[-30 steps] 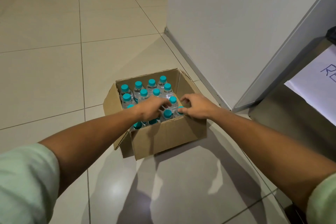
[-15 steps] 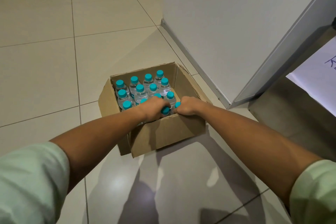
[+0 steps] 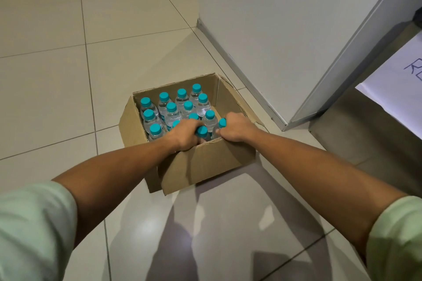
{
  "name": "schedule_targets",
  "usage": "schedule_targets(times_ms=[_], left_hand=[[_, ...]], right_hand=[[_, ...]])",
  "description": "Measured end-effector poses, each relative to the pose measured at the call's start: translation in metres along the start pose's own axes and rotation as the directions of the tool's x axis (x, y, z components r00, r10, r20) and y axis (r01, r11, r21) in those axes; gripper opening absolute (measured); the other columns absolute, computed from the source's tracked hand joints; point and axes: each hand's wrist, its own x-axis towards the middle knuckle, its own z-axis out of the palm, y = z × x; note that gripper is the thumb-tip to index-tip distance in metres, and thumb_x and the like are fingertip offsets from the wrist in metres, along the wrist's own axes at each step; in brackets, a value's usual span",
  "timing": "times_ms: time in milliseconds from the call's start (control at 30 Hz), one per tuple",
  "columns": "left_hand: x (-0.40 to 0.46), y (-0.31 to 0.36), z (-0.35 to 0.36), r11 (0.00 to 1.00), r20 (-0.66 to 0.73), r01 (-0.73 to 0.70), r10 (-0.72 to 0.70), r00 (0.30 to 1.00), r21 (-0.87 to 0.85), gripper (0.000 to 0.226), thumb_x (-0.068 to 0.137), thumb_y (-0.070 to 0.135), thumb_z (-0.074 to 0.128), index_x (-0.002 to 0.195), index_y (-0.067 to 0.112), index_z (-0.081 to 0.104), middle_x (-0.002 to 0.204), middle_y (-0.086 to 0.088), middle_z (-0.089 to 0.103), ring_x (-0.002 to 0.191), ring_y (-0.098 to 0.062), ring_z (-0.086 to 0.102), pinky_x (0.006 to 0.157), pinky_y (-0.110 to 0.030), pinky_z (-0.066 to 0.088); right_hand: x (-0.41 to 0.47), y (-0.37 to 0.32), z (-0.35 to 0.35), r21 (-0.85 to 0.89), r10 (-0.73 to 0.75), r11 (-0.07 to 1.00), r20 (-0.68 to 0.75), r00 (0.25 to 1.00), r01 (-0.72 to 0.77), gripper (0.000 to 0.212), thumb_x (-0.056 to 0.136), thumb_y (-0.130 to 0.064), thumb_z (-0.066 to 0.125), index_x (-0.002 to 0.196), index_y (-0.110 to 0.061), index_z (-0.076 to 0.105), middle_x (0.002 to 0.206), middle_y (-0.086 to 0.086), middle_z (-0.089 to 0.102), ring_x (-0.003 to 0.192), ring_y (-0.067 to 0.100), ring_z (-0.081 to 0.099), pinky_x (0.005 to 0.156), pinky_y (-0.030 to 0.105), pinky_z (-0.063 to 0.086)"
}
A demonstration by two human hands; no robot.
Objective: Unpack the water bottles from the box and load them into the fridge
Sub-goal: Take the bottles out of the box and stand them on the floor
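Observation:
An open cardboard box (image 3: 205, 166) sits on the tiled floor, packed with several small clear water bottles with teal caps (image 3: 171, 107). Both my hands reach into its near edge. My left hand (image 3: 186, 136) grips a bottle whose teal cap (image 3: 202, 131) pokes out beside my fingers. My right hand (image 3: 236, 128) is curled round the neck of another bottle, its cap (image 3: 222, 123) showing at my thumb. The bodies of both held bottles are hidden by my hands and the box wall.
A white fridge side panel (image 3: 274, 18) stands right behind the box, with a grey door edge (image 3: 342, 57) slanting down to the floor. A white paper with blue writing (image 3: 402, 80) hangs on the steel surface at far right. Tiled floor (image 3: 57, 52) spreads left.
My hands went from resting on top of the caps to curling round two bottles at the box's near edge. The view has shifted slightly.

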Motion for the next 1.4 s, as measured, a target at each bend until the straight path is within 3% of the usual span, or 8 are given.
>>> schedule_targets(times_ms=[200,300,500,667,833,1067,1267,1400], left_hand=[[-0.007,0.010,-0.019,0.984,-0.119,-0.032,0.011,0.993,-0.176,0.038,0.086,0.029,0.071,0.120,0.015,0.058,0.107,0.000,0.061,0.100,-0.017,0.058,0.085,-0.030,0.046],[-0.010,0.018,-0.035,0.974,-0.163,-0.077,0.042,0.986,-0.215,0.031,0.089,0.032,0.068,0.111,0.012,0.060,0.101,-0.006,0.062,0.095,-0.023,0.060,0.084,-0.036,0.049],[-0.020,0.048,-0.066,0.910,-0.255,-0.173,0.078,0.964,-0.377,0.041,0.090,0.034,0.067,0.127,0.018,0.058,0.119,0.000,0.064,0.111,-0.019,0.059,0.100,-0.044,0.048],[-0.025,0.085,-0.075,0.873,-0.363,-0.254,0.097,0.927,-0.417,0.042,0.091,0.033,0.068,0.128,0.017,0.058,0.117,0.002,0.065,0.107,-0.017,0.062,0.086,-0.033,0.053],[-0.031,0.122,-0.058,0.882,-0.353,-0.283,0.145,0.924,-0.377,0.040,0.087,0.038,0.072,0.118,0.015,0.061,0.107,0.000,0.068,0.097,-0.019,0.065,0.090,-0.044,0.054],[-0.036,0.162,-0.011,0.916,-0.200,-0.348,0.310,0.930,-0.200,0.039,0.081,0.044,0.076,0.106,0.017,0.062,0.098,0.001,0.067,0.087,-0.014,0.063,0.069,-0.024,0.049],[-0.035,0.183,0.049,0.927,-0.074,-0.362,0.356,0.932,-0.100,0.038,0.080,0.044,0.077,0.101,0.020,0.057,0.100,0.001,0.066,0.086,-0.015,0.061,0.074,-0.030,0.053],[-0.035,0.186,0.081,0.934,-0.017,-0.354,0.354,0.935,-0.049,0.040,0.077,0.050,0.077,0.097,0.021,0.056,0.096,0.002,0.065,0.084,-0.014,0.060,0.072,-0.031,0.054]], right_hand=[[-0.018,0.008,-0.034,0.247,-0.038,0.967,-0.111,0.993,0.065,0.040,0.096,-0.036,0.065,0.128,-0.015,0.056,0.113,0.001,0.062,0.098,0.016,0.057,0.081,0.029,0.045],[-0.034,0.008,-0.056,0.371,-0.015,0.922,-0.248,0.969,0.109,0.035,0.097,-0.033,0.064,0.127,-0.016,0.058,0.116,0.002,0.063,0.100,0.016,0.056,0.077,0.026,0.041],[-0.066,0.014,-0.103,0.509,0.059,0.838,-0.444,0.894,0.197,0.039,0.100,-0.034,0.059,0.133,-0.014,0.054,0.116,-0.002,0.058,0.101,0.012,0.054,0.077,0.020,0.039],[-0.093,0.030,-0.136,0.497,0.051,0.834,-0.505,0.862,0.242,0.040,0.103,-0.037,0.051,0.137,-0.017,0.046,0.119,-0.005,0.052,0.106,0.015,0.055,0.078,0.020,0.043],[-0.128,0.065,-0.154,0.540,0.050,0.816,-0.420,0.906,0.205,0.036,0.104,-0.034,0.052,0.135,-0.018,0.046,0.128,-0.001,0.052,0.110,0.023,0.063,0.086,0.041,0.061],[-0.175,0.121,-0.141,0.507,0.064,0.859,-0.243,0.968,0.070,0.025,0.097,-0.027,0.065,0.118,-0.017,0.058,0.116,0.004,0.064,0.099,0.022,0.068,0.071,0.032,0.063],[-0.207,0.162,-0.111,0.290,0.140,0.951,-0.086,0.986,-0.110,0.031,0.092,-0.022,0.072,0.120,-0.015,0.061,0.114,0.005,0.065,0.102,0.024,0.065,0.091,0.044,0.058],[-0.218,0.180,-0.095,0.167,0.180,0.970,-0.008,0.984,-0.176,0.035,0.091,-0.023,0.074,0.122,-0.013,0.062,0.116,0.006,0.067,0.095,0.018,0.062,0.088,0.032,0.052]])
